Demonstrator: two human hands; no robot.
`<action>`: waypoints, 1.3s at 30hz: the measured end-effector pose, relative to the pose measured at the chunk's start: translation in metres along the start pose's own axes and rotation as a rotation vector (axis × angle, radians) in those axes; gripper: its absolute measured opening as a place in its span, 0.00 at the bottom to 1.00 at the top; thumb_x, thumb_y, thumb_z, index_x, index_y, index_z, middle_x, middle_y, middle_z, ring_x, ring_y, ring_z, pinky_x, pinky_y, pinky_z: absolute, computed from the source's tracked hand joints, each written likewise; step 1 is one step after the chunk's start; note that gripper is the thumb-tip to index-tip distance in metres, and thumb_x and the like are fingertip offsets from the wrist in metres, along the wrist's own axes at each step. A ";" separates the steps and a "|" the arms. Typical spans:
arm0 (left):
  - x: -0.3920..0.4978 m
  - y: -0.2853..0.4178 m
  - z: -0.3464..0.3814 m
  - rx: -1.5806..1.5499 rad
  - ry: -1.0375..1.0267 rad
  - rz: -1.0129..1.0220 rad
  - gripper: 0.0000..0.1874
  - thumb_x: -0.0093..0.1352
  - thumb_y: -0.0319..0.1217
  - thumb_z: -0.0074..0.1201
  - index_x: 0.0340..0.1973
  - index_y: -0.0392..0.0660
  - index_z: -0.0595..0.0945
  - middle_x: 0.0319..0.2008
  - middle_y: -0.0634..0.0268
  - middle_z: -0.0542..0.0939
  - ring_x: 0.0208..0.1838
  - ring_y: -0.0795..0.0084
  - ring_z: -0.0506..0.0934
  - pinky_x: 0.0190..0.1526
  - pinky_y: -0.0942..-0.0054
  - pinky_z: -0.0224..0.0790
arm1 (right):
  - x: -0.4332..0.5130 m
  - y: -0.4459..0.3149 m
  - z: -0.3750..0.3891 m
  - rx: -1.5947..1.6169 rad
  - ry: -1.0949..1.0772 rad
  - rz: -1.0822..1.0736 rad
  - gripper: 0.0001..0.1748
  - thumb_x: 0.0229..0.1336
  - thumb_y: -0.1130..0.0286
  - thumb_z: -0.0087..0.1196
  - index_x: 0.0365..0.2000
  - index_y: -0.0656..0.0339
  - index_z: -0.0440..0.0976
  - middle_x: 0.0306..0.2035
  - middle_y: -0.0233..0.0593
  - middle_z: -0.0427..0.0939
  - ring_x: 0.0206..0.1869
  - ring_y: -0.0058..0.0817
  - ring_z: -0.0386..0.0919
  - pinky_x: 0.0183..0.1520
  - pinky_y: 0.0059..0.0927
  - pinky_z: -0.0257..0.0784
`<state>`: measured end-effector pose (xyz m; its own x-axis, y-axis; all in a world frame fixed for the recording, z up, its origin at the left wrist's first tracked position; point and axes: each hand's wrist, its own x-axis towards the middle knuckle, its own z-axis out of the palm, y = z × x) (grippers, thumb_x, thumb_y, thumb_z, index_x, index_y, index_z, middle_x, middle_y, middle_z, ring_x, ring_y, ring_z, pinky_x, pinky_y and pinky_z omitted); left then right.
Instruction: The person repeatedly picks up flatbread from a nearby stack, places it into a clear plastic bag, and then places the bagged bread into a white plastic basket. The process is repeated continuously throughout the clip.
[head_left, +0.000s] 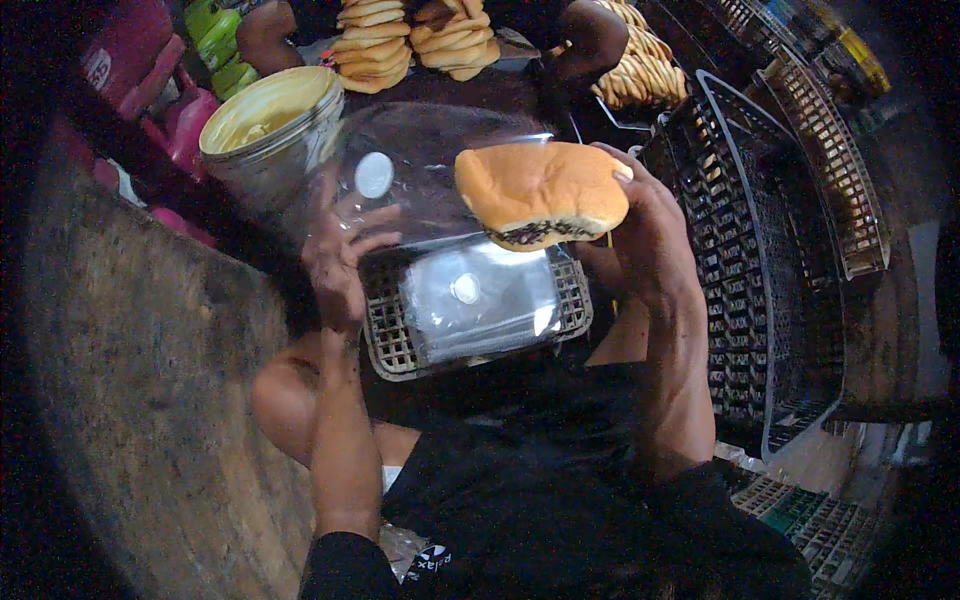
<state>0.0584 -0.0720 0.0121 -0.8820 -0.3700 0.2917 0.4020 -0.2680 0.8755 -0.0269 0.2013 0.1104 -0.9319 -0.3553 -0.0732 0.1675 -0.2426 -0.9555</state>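
In my right hand (654, 214) is a golden bread bun (544, 184), with a dark, grainy filling showing along its split lower edge. My left hand (337, 262) supports a clear plastic bag (427, 187) with a white round sticker; the fingers are spread and partly seen through the film. The bun's left end is at the bag's right side; whether it is inside the mouth I cannot tell. Below both hands, a stack of clear plastic bags (487, 315) lies on an upturned-looking plastic lattice basket (386, 330) over my lap.
A tub (262, 172) smeared inside with pale yellow cream stands at upper left. Stacked buns (371, 49) and more buns (641, 67) are at the far side, near another person's arms (596, 34). A dark plastic crate (795, 300) is on my right, wooden boards (180, 397) on my left.
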 end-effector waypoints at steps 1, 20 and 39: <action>0.000 -0.002 0.006 -0.077 -0.069 -0.007 0.39 0.74 0.56 0.34 0.72 0.42 0.53 0.55 0.50 0.75 0.49 0.57 0.81 0.46 0.62 0.79 | 0.002 0.005 -0.001 -0.077 -0.012 -0.006 0.27 0.61 0.66 0.48 0.59 0.66 0.66 0.54 0.45 0.74 0.55 0.31 0.74 0.56 0.30 0.69; 0.004 -0.013 0.069 -0.306 0.139 -0.386 0.33 0.73 0.56 0.42 0.56 0.37 0.73 0.40 0.50 0.83 0.39 0.63 0.83 0.42 0.60 0.78 | 0.032 -0.003 0.056 -1.762 -0.217 -0.438 0.27 0.53 0.67 0.58 0.53 0.60 0.65 0.44 0.50 0.78 0.48 0.45 0.79 0.58 0.49 0.70; -0.031 -0.049 0.057 0.652 -0.508 -0.725 0.22 0.69 0.40 0.59 0.18 0.37 0.78 0.16 0.64 0.78 0.16 0.77 0.74 0.20 0.77 0.64 | 0.133 -0.090 -0.095 -1.137 -0.492 -0.204 0.25 0.65 0.55 0.54 0.51 0.67 0.73 0.47 0.47 0.80 0.52 0.36 0.79 0.53 0.33 0.74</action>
<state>0.0517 0.0038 -0.0181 -0.9150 0.1350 -0.3801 -0.3271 0.3032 0.8950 -0.1965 0.2620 0.1598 -0.6485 -0.7611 -0.0149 -0.5652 0.4945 -0.6603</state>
